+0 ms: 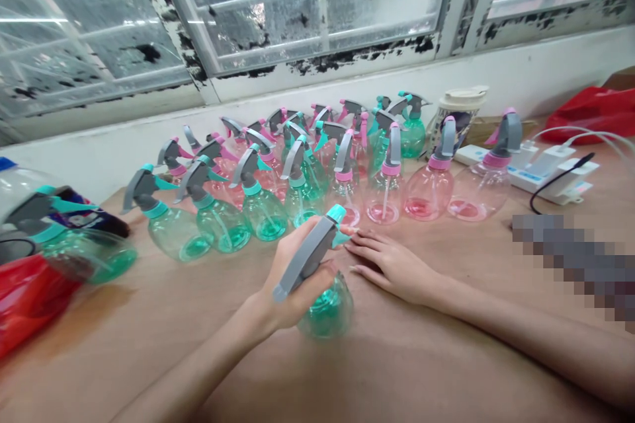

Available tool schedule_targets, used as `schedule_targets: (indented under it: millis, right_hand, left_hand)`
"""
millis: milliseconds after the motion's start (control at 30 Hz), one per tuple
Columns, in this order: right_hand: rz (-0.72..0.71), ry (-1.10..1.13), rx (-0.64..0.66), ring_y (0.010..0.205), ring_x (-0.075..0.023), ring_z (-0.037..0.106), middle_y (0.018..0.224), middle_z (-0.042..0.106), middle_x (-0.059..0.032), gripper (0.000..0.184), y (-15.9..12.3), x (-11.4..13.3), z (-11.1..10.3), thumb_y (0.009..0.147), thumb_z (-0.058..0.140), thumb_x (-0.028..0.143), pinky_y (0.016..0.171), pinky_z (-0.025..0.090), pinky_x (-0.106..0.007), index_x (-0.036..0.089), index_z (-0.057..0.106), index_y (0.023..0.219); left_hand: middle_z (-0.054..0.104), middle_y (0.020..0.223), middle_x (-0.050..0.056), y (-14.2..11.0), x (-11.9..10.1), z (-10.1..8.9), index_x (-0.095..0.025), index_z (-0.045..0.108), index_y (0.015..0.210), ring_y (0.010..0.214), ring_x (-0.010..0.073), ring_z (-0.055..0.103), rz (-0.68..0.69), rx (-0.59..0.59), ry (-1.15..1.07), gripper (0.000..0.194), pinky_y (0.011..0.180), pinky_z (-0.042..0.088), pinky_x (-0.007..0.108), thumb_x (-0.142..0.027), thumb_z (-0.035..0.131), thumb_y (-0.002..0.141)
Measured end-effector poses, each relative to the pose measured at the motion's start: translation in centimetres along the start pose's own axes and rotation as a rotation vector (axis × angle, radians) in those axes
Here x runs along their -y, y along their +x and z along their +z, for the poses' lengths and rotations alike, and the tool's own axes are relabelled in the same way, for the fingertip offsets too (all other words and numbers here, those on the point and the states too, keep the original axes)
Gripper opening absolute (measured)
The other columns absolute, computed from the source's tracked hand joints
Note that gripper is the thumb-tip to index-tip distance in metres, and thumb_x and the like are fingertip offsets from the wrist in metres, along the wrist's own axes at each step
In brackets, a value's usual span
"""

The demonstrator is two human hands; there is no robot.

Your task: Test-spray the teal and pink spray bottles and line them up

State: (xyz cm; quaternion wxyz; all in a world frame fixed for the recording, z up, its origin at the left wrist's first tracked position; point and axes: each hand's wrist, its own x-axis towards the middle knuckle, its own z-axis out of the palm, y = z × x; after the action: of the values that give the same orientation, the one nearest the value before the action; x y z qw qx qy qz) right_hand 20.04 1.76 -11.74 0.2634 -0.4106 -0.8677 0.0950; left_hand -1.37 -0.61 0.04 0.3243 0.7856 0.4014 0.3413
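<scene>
My left hand (292, 274) is wrapped round the neck of a green spray bottle (325, 310) with a grey trigger head and teal nozzle (310, 254), which stands on the brown table (421, 370). Beside it on the right, my right hand (391, 264) lies on the table with the fingers stretched out, the fingertips close to the nozzle tip. Behind the hands stand rows of several green spray bottles (218, 221) and pink spray bottles (429, 192).
A red plastic bag (30, 297) and another green bottle (84, 251) lie at the left edge. A white power strip with plugs and cables (546, 172), a lidded cup (459, 112) and a second red bag (592, 112) sit at the back right below the window wall.
</scene>
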Motion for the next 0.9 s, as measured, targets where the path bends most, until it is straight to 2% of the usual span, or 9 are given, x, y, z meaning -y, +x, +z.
schedule_targets:
  millis: [133, 267, 467, 667, 900]
  right_hand:
    - [0.013, -0.037, 0.004, 0.135, -0.0303, 0.045, 0.141, 0.055, -0.0128, 0.042, 0.0, 0.2, 0.0, 0.097, 0.047, 0.039, 0.109, 0.039, -0.053, 0.019, 0.059, 0.132]
    - [0.031, -0.048, -0.017, 0.136, -0.0316, 0.042, 0.143, 0.051, -0.015, 0.044, -0.4, 1.0, 0.3, 0.098, 0.046, 0.037, 0.111, 0.036, -0.056, 0.015, 0.057, 0.134]
    - [-0.032, -0.101, 0.02, 0.138, -0.0306, 0.039, 0.144, 0.05, -0.0143, 0.045, -0.9, 2.2, 0.4, 0.098, 0.045, 0.036, 0.113, 0.035, -0.052, 0.012, 0.055, 0.135]
    - [-0.039, -0.076, 0.037, 0.137, -0.0306, 0.04, 0.142, 0.053, -0.0134, 0.045, -0.9, 2.2, -0.1, 0.097, 0.048, 0.038, 0.113, 0.035, -0.052, 0.013, 0.057, 0.134]
    - [-0.032, -0.065, 0.051, 0.137, -0.0308, 0.04, 0.142, 0.054, -0.0122, 0.045, -0.7, 2.1, -0.4, 0.097, 0.049, 0.039, 0.112, 0.035, -0.052, 0.014, 0.057, 0.134]
  left_hand:
    - [0.051, 0.071, 0.0, -0.1, 0.1, -0.3, -0.023, 0.052, 0.081, 0.067, 0.0184, 0.054, 0.036, 0.01, -0.013, 0.01, 0.07, 0.05, 0.034, -0.031, 0.05, 0.077]
    - [0.055, 0.074, 0.001, 0.1, 0.3, -0.7, -0.022, 0.057, 0.082, 0.069, 0.0189, 0.055, 0.095, 0.029, 0.037, 0.011, 0.066, 0.049, 0.033, -0.03, 0.05, 0.078]
    - [0.05, 0.074, -0.001, 0.5, 1.0, -0.3, -0.022, 0.049, 0.086, 0.061, 0.0149, 0.049, 0.156, 0.009, -0.048, 0.011, 0.059, 0.046, 0.029, -0.028, 0.054, 0.078]
    - [0.055, 0.077, 0.001, 0.3, 1.3, 0.0, -0.023, 0.054, 0.098, 0.064, 0.0179, 0.055, 0.143, -0.001, -0.107, 0.021, 0.061, 0.05, 0.032, -0.034, 0.054, 0.08]
    - [0.059, 0.081, 0.002, 0.2, 1.2, -0.1, -0.021, 0.054, 0.099, 0.072, 0.0186, 0.059, 0.173, -0.016, -0.072, 0.021, 0.068, 0.052, 0.033, -0.03, 0.055, 0.08]
